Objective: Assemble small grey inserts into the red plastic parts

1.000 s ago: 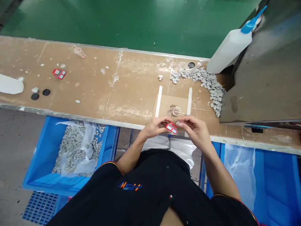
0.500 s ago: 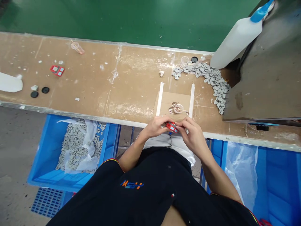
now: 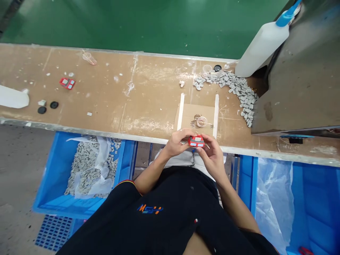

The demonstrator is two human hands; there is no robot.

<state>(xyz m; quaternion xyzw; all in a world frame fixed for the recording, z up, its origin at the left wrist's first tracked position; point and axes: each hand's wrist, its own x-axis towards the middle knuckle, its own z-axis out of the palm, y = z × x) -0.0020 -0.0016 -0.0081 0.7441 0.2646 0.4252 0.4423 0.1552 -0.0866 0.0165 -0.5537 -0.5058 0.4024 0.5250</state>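
Just over the table's front edge, my left hand (image 3: 177,144) and my right hand (image 3: 213,156) both grip a small red toy car part (image 3: 196,141) with grey and pale panels. Fingers of the left hand close on one end, while the right thumb and fingers pinch the other. A thin pale tip shows beside the right fingers, too small to name. Beyond the hands, a small clear cup (image 3: 202,122) with a thin stick across it stands on a cardboard sheet (image 3: 203,109), among dark brown marks. White tape strips (image 3: 181,112) run along both sides of the sheet.
Many grey pieces (image 3: 239,90) curve beside a metal box (image 3: 294,81) and a white bottle (image 3: 261,49). Left on the table (image 3: 148,106) lies another red toy car part (image 3: 67,83). Blue bins (image 3: 44,180) flank my lap; the left one holds grey pieces.
The red toy car part has turned so its wide panelled side faces up toward me. My right hand has shifted from pinching near its edge to gripping its right end.
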